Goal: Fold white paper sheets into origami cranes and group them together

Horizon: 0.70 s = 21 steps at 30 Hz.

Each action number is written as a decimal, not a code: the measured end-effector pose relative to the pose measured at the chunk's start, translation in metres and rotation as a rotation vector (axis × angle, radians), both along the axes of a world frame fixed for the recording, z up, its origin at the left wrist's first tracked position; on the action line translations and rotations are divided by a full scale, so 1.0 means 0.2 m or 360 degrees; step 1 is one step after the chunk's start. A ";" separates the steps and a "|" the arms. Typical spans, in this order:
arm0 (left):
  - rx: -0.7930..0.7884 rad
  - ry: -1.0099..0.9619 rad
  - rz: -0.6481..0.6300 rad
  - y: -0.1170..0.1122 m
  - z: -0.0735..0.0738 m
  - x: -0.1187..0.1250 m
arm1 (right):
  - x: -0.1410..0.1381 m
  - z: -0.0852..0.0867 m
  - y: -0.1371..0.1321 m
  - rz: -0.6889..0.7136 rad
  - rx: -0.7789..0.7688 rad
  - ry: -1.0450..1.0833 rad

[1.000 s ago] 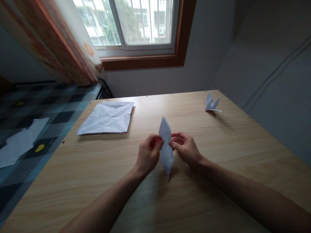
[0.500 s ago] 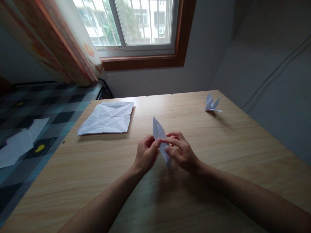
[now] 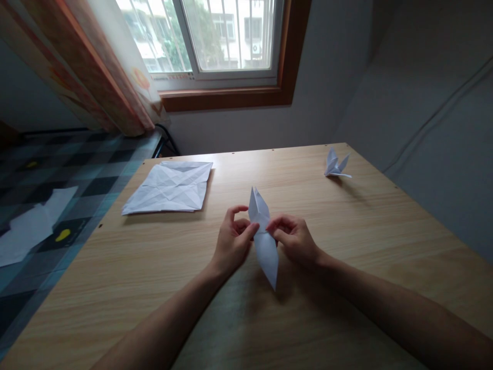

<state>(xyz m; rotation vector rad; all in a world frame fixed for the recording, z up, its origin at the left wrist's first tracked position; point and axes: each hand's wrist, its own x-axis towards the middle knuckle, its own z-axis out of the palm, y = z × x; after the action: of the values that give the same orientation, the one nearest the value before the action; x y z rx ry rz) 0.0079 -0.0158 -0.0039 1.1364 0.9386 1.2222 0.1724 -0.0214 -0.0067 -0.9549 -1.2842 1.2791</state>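
Note:
Between my two hands is a folded piece of white paper (image 3: pixel 266 254), long and pointed at both ends. Its far end splits into two tips, while the near end is a single broad point aimed down toward me. My left hand (image 3: pixel 235 237) pinches its left edge near the middle, thumb on top and index finger curled beside the far tips. On the opposite edge, my right hand (image 3: pixel 296 239) grips the paper between thumb and fingers. The paper is held above the wooden table (image 3: pixel 185 308), with its shadow beneath.
At the table's back left lies a stack of creased white paper sheets (image 3: pixel 173 187). A folded paper crane (image 3: pixel 336 163) stands at the back right. More white paper (image 3: pixel 34 223) rests on the checked cloth (image 3: pixel 23 293) at left. Beyond are a window (image 3: pixel 231 36) and curtain (image 3: pixel 88 61).
The folded paper has turned so its broad face and near point show fully, and its far tips have parted. My right fingers have drawn back to the paper's right edge.

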 end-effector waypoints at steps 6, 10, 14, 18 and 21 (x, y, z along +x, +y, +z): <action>0.0123 -0.0074 -0.0017 -0.01 0.00 0.00 | 0.03 -0.02 0.02 -0.0127 -0.0119 0.0049; 0.0163 0.0149 -0.0120 0.00 -0.01 -0.02 | 0.04 -0.03 0.02 -0.0055 -0.0144 0.0091; 0.0212 0.0258 -0.0105 0.00 -0.01 -0.03 | 0.06 -0.04 0.02 -0.0028 -0.0079 0.0062; 0.0307 0.0317 -0.0044 0.00 0.00 -0.02 | 0.05 -0.07 0.03 0.0029 -0.0070 0.0145; 0.0323 0.0357 0.0008 0.01 0.01 -0.03 | 0.05 -0.06 0.03 0.0032 0.0037 0.0122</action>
<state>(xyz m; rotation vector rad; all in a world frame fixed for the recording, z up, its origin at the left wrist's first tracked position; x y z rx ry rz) 0.0028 -0.0147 -0.0029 1.4562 1.0009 1.2323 0.1827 -0.0149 -0.0191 -0.8703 -1.2496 1.3011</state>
